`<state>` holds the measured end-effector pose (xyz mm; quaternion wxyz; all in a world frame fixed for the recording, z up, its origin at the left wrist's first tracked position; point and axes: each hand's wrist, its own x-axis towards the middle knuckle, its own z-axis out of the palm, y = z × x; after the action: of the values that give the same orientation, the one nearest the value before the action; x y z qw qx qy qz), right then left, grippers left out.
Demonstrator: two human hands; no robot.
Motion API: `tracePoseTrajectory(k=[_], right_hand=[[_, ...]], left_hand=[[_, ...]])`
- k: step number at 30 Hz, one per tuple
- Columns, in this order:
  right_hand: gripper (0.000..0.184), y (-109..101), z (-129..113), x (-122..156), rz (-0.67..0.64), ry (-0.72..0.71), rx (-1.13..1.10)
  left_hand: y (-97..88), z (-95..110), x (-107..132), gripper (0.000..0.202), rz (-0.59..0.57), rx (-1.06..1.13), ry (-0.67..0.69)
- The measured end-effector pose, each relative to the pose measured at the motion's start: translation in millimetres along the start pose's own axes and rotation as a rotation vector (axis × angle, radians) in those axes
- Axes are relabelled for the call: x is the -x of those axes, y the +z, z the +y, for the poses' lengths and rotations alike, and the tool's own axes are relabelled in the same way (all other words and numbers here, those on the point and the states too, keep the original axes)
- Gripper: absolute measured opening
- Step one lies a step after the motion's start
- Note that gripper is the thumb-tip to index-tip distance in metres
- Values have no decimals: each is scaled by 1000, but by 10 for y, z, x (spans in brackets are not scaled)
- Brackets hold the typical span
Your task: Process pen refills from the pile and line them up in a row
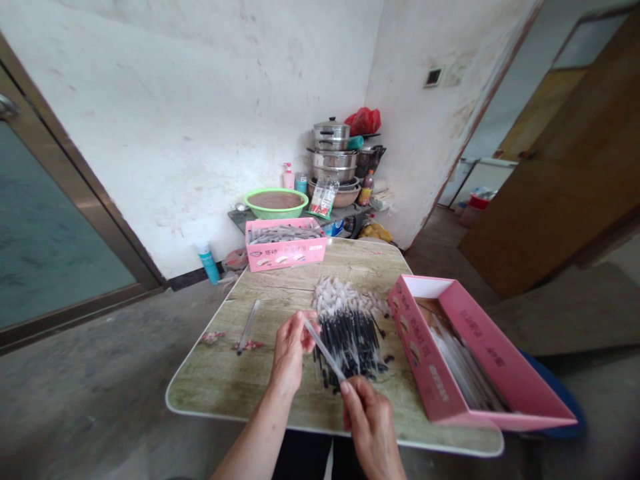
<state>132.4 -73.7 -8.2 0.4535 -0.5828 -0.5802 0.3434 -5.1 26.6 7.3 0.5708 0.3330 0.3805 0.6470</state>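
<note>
Both hands hold one thin clear pen tube over a small wood-pattern table. My left hand pinches its upper end. My right hand pinches its lower end. Just behind the tube lies a pile of black pen refills with clear tips. A single assembled pen lies alone on the table to the left of my left hand.
A pink box full of pens stands at the table's far edge. A larger open pink box with clear tubes sits at the right edge. Behind are a green basin, stacked steel pots and a wooden door.
</note>
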Motion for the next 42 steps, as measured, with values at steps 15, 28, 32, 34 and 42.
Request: tracePoseTrajectory(k=[15, 28, 32, 34, 42], right_hand=[[34, 217, -146, 142, 214, -309, 534], [37, 200, -171, 59, -16, -8, 75], [40, 198, -201, 35, -11, -32, 24], [40, 175, -211, 28, 20, -84, 91], [37, 192, -147, 45, 138, -217, 168]], left_hand=[[98, -75, 58, 38, 125, 55, -86], [45, 90, 81, 37, 36, 30, -61], [70, 78, 129, 39, 9, 6, -80], [89, 61, 144, 39, -5, 12, -70], [154, 86, 150, 39, -71, 17, -102]])
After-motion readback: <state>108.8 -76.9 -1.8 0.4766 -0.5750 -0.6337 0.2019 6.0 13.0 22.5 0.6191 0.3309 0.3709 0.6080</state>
